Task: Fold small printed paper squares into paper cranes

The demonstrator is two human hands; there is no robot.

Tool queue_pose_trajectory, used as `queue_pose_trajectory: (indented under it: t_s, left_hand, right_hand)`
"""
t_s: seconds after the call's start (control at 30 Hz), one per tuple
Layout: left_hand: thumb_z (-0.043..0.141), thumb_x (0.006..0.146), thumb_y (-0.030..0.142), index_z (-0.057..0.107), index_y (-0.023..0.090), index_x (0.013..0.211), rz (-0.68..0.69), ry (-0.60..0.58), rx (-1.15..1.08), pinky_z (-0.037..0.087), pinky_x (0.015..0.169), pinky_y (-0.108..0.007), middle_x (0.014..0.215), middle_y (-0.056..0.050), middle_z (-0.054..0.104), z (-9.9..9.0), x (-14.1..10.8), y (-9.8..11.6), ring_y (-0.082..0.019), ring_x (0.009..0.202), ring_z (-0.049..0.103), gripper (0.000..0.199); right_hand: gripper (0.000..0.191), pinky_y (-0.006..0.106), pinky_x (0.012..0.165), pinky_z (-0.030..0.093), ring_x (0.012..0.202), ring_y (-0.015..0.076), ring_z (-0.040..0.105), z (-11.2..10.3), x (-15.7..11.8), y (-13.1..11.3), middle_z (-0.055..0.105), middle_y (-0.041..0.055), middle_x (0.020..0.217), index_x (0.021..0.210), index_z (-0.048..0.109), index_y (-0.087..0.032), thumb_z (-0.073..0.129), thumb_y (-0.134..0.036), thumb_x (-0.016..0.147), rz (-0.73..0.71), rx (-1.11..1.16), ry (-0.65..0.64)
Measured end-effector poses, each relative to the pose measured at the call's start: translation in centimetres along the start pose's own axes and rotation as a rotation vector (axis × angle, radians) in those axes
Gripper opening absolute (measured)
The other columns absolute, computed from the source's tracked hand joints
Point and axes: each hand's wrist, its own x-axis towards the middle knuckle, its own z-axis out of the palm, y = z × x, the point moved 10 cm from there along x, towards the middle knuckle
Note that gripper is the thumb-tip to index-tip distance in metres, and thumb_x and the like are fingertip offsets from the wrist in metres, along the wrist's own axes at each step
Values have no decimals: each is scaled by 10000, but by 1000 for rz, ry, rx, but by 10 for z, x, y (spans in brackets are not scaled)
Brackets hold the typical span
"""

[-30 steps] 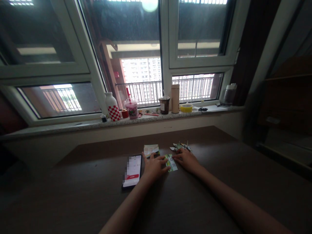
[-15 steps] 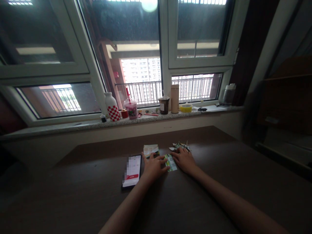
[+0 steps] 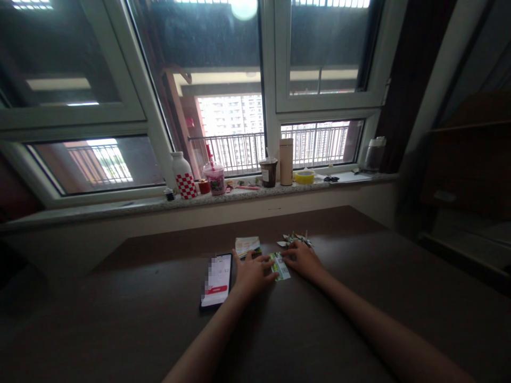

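A green and white card (image 3: pixel 281 267) lies flat on the dark table (image 3: pixel 159 298). On its left edge rest fingertips of my left hand (image 3: pixel 251 274), whose fingers are spread. My right hand (image 3: pixel 304 260) touches the card's upper right side with its fingers bent; whether they grip it is too small to tell. Behind my left hand is a stack of similar cards (image 3: pixel 246 245). A small pile of folded paper pieces (image 3: pixel 293 238) sits just beyond my right hand, partly hidden by it. Left of my left hand lies a phone (image 3: pixel 216 282) with its screen lit.
Along the windowsill (image 3: pixel 243 197) stand a red-checked white bottle (image 3: pixel 184 178), a pink drink cup (image 3: pixel 214 178), a brown cup (image 3: pixel 269 173), a tan flask (image 3: pixel 286 162), yellow tape (image 3: pixel 304 177) and black scissors (image 3: pixel 331 179). Cardboard boxes (image 3: pixel 471 165) are at the right.
The fingers of my right hand have bent slightly more at the card's upper edge. My left hand has stayed nearly still.
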Motion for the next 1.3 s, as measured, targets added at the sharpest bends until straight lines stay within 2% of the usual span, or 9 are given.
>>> queue_pose_trajectory:
  t_s: [0.33,0.6,0.87,0.97,1.1,1.2,1.3]
  left_hand:
    - [497,852,630,624,483,1199,10,0,-9,-150,978,-833,1350,68,610,-1,-1,1,-395,1328,370,397]
    - [500,846,639,614,496,1206,1,-13,14,-134,993,-825,1357,73,604,1,-1,0,-385,1326,375,404]
    - [499,846,637,619,491,1203,-6,-14,4,-127,1005,-816,1361,68,602,-1,-1,0,-389,1331,363,405]
    - [496,847,638,615,494,1207,-8,-17,7,-127,1002,-819,1362,70,601,-1,-1,0,-388,1332,365,405]
    - [498,845,640,619,505,1197,3,2,-1,-135,986,-831,1344,72,615,0,0,0,-401,1327,370,396]
    - [502,843,643,620,507,1193,4,9,-10,-144,983,-831,1338,74,619,1,0,-1,-401,1329,368,394]
    - [507,846,638,620,506,1191,8,16,-16,-150,979,-831,1341,76,616,1,0,-1,-392,1327,374,387]
  right_hand:
    - [340,429,1008,396,1145,264,528,0,-3,7,580,81,1219,1085,737,-321,719,-434,765,-39,64,-96]
    - [444,426,1048,364,1214,284,493,-5,-11,1,556,83,1290,1151,706,-334,754,-457,727,-111,78,-198]
    - [580,454,1085,325,1259,313,457,-7,-18,1,538,74,1335,1177,688,-342,818,-493,632,-132,113,-237]
    - [516,449,1084,333,1254,305,462,-7,-18,4,546,76,1323,1145,708,-326,789,-516,673,-144,167,-214]
    - [285,419,1064,367,1171,259,530,-7,-15,7,612,89,1218,999,769,-269,638,-469,844,-180,264,-148]
    - [224,410,1053,370,1147,249,543,-3,-15,4,626,80,1190,915,787,-266,644,-427,852,-206,251,-149]
    - [185,405,1047,370,1151,242,538,-1,-13,4,616,71,1201,934,783,-285,653,-391,855,-195,208,-127]
